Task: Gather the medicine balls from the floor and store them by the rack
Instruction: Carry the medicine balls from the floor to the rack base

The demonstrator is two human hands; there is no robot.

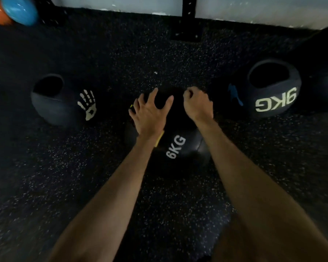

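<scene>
The 6KG ball (178, 146) lies on the floor (83, 176) between two other balls, with the left hand (150, 114) spread on top and the right hand (197, 104) curled at its far edge, grip unclear.

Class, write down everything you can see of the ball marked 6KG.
The 6KG ball is round, black and smooth, rubbery-looking, with white 6KG lettering tilted on its near side. It appears to rest on the speckled dark floor. The left hand lies spread over its top, fingers straight. The right hand is curled at its far right edge; whether the fingers hook a grip is too dark to tell.
</scene>
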